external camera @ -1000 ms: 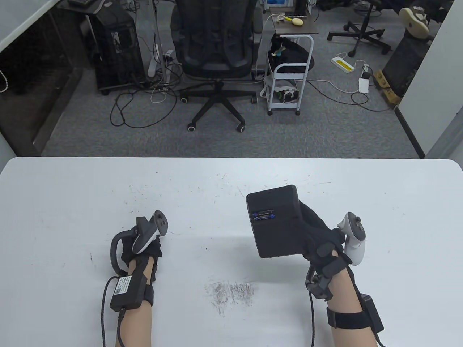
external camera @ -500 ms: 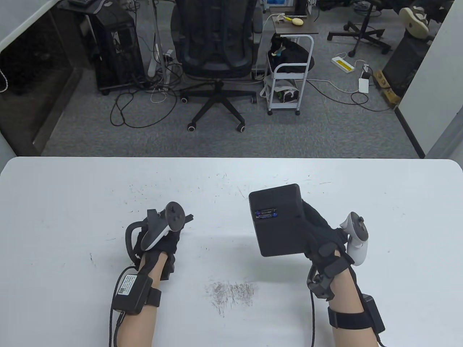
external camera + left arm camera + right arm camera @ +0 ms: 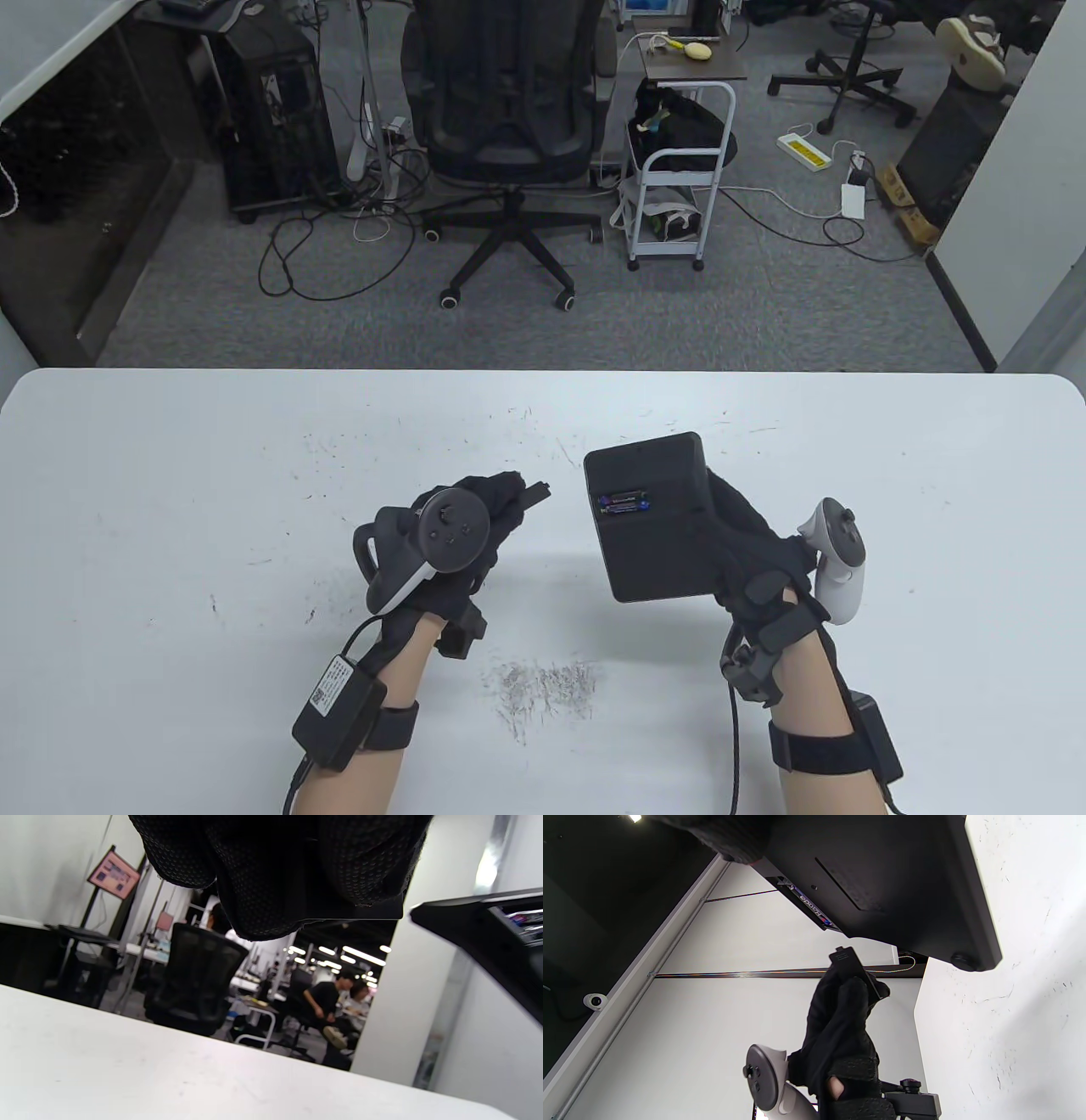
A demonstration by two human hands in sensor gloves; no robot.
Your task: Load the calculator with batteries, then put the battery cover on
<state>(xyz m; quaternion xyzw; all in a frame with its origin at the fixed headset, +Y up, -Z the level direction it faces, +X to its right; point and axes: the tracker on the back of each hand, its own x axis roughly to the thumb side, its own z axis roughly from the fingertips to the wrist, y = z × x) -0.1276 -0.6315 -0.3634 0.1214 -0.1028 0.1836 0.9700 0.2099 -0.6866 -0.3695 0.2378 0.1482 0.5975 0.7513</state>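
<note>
My right hand (image 3: 747, 543) holds the black calculator (image 3: 657, 543) back side up, tilted above the table. Its battery bay is uncovered and two batteries (image 3: 624, 504) lie in it. The calculator also shows in the right wrist view (image 3: 882, 878) and at the right edge of the left wrist view (image 3: 488, 938). My left hand (image 3: 501, 501) pinches the small black battery cover (image 3: 536, 491), a short way left of the calculator's bay and apart from it. The cover shows in the right wrist view (image 3: 849, 967) sticking out of the left hand's fingers (image 3: 840, 1014).
The white table (image 3: 170, 475) has scuff marks, with a dense patch (image 3: 543, 683) near the front middle. An office chair (image 3: 509, 127) and a white cart (image 3: 679, 195) stand on the floor beyond the far edge.
My left hand has moved right and away from me with the battery cover, closing on the calculator. My right hand has held the calculator almost still.
</note>
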